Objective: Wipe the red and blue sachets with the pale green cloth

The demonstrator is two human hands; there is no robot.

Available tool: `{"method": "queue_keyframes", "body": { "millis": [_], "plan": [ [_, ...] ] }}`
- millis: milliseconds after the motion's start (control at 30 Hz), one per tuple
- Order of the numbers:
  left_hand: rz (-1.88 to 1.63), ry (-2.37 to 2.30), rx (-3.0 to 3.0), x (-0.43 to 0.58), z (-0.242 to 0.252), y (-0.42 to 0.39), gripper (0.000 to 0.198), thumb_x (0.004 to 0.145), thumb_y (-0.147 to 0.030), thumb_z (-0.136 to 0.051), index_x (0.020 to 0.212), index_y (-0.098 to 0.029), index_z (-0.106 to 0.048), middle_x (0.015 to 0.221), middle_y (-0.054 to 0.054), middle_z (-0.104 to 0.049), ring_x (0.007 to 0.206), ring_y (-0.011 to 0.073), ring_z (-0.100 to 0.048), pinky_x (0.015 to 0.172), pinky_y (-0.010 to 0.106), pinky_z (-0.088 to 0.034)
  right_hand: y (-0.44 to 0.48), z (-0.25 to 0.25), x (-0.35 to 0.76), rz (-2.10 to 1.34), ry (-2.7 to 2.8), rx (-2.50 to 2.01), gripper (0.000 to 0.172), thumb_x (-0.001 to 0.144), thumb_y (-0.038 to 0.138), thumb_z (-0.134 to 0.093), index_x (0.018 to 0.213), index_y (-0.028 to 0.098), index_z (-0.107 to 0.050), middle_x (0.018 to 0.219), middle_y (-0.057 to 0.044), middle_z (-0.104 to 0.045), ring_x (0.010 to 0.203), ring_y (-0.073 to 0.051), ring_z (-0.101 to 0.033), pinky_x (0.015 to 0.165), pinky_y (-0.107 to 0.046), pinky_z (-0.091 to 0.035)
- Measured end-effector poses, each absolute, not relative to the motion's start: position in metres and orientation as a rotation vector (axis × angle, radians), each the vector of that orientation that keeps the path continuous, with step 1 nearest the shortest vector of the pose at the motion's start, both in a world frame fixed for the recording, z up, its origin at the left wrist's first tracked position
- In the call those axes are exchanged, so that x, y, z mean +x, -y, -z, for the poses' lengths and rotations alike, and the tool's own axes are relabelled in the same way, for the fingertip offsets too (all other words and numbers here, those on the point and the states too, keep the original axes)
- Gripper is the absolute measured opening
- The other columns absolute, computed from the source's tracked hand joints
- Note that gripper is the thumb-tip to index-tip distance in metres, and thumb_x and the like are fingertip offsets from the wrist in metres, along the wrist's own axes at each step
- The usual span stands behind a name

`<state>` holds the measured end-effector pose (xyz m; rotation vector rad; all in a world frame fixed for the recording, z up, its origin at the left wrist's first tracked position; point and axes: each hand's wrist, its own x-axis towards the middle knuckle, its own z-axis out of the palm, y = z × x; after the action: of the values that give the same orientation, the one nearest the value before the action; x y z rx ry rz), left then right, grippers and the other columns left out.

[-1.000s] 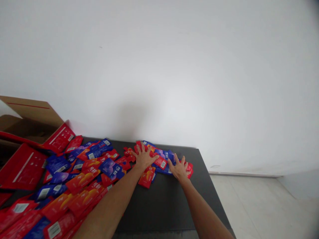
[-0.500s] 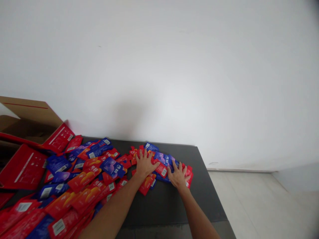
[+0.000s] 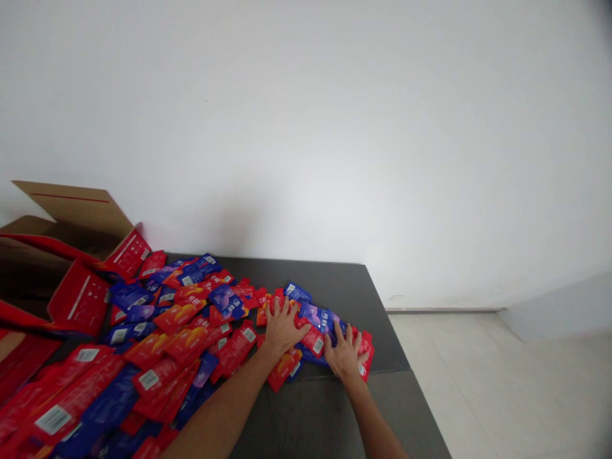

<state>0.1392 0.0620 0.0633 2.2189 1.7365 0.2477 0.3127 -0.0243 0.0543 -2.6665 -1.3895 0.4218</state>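
Both my hands rest on a small cluster of flat red and blue packets near the right end of a dark table. My left hand (image 3: pixel 283 326) lies spread over red packets on the cluster's left side. My right hand (image 3: pixel 345 354) presses with fingers apart on its right side, touching a blue packet and a red packet (image 3: pixel 366 347). Between the hands show a purple-blue packet (image 3: pixel 312 314) and a red packet with a white barcode label (image 3: pixel 313 342). An orange-red packet (image 3: pixel 285 368) sticks out below my left hand.
A large heap of red and blue packets (image 3: pixel 186 344) spreads over the table's left part. Open red cardboard boxes (image 3: pixel 81 299) stand at the far left. The dark table (image 3: pixel 329 414) meets a white wall behind, and pale floor lies beyond its right edge.
The view has shifted, showing more of the boxes and heap. Both hands and the cluster beneath them have slid slightly toward me along the table.
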Motion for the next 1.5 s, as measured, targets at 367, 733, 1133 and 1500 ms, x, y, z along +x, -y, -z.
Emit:
{"method": "queue_keyframes", "body": {
  "millis": [367,733,1133,1500],
  "plan": [
    [-0.342,-1.596,2.34,0.128,-0.057,0.047,0.076,0.081,-0.071,-0.049,0.141,-0.024,-0.056,0.158,0.01,-0.038,0.149,0.039,-0.018,0.121,0.058,-0.004,0.125,-0.046,0.297,-0.275,1.34,-2.667,0.058,0.095,0.049,-0.037,0.151,0.033,-0.04,0.161,-0.008,-0.029,0.148,-0.041,-0.016,0.106,-0.074,-0.019],
    [-0.494,-1.395,2.324,0.111,-0.041,0.11,0.072,0.079,-0.063,-0.058,0.137,-0.021,-0.058,0.155,0.012,-0.043,0.15,0.0377,-0.017,0.121,0.057,-0.002,0.181,-0.034,0.281,-0.266,1.367,-2.557,0.057,0.096,0.051,-0.034,0.147,0.027,-0.046,0.16,-0.007,-0.033,0.149,-0.036,-0.016,0.111,-0.073,-0.016],
    [-0.524,-1.309,2.292,0.093,-0.038,0.142,0.056,0.076,-0.055,-0.062,0.122,-0.023,-0.067,0.155,0.011,-0.043,0.15,0.0383,-0.017,0.119,0.061,-0.002,0.214,-0.035,0.26,-0.132,1.473,-2.437,0.057,0.096,0.059,-0.034,0.128,0.02,-0.061,0.152,-0.015,-0.044,0.146,-0.04,-0.024,0.107,-0.071,-0.023],
    [-0.474,-1.339,2.317,0.083,-0.029,0.171,0.066,0.075,-0.066,-0.054,0.121,-0.022,-0.068,0.155,0.011,-0.042,0.148,0.0418,-0.02,0.119,0.062,-0.003,0.244,-0.031,0.252,-0.053,1.509,-2.359,0.05,0.096,0.057,-0.035,0.119,0.021,-0.061,0.146,-0.014,-0.051,0.142,-0.039,-0.031,0.105,-0.072,-0.026]
  ]
}}
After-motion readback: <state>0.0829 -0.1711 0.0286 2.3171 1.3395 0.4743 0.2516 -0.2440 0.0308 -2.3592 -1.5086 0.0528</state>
